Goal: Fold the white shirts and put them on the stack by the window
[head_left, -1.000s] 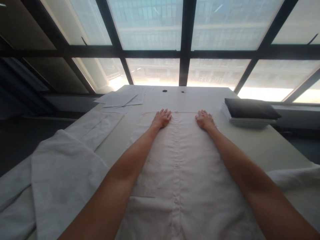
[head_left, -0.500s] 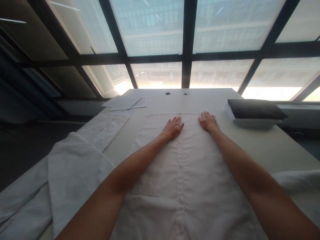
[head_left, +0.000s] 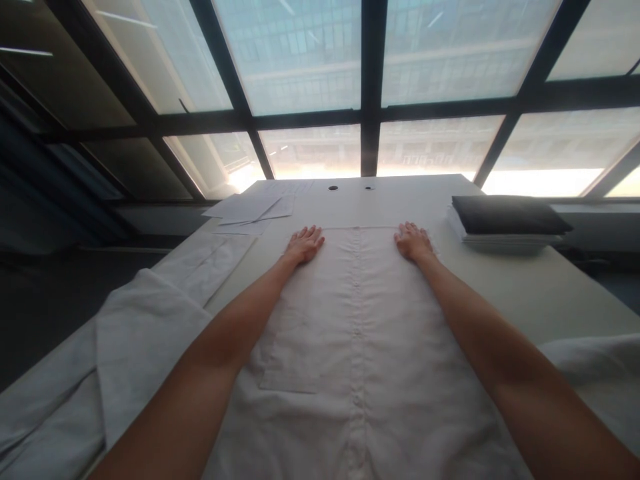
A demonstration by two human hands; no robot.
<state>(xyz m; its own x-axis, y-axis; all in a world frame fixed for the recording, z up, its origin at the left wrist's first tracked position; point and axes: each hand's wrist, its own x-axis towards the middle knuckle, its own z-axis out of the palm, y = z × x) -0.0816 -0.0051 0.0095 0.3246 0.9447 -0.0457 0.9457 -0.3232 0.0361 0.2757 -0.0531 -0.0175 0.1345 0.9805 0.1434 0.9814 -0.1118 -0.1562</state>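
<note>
A white buttoned garment (head_left: 335, 320), which looks like a coat or shirt, lies spread front side up, with its button strip running down the middle and a pocket low on its left half. My left hand (head_left: 304, 245) rests flat on the far left corner of the cloth, fingers stretched out. On the far right corner lies my right hand (head_left: 413, 241), also flat, its fingers pointing away from me. Neither hand grips anything. The near end of the garment runs out of the bottom of the view.
The white table (head_left: 505, 287) has two round cable holes near its far edge. Paper sheets (head_left: 250, 208) lie at the far left. A stack of folded cloth (head_left: 507, 217), black on top, sits at the right. More white cloth (head_left: 155, 333) drapes over the left side. Windows stand behind.
My left hand has slid left across the cloth, from near the button strip to the far left corner. My right hand stays in place on the right corner.
</note>
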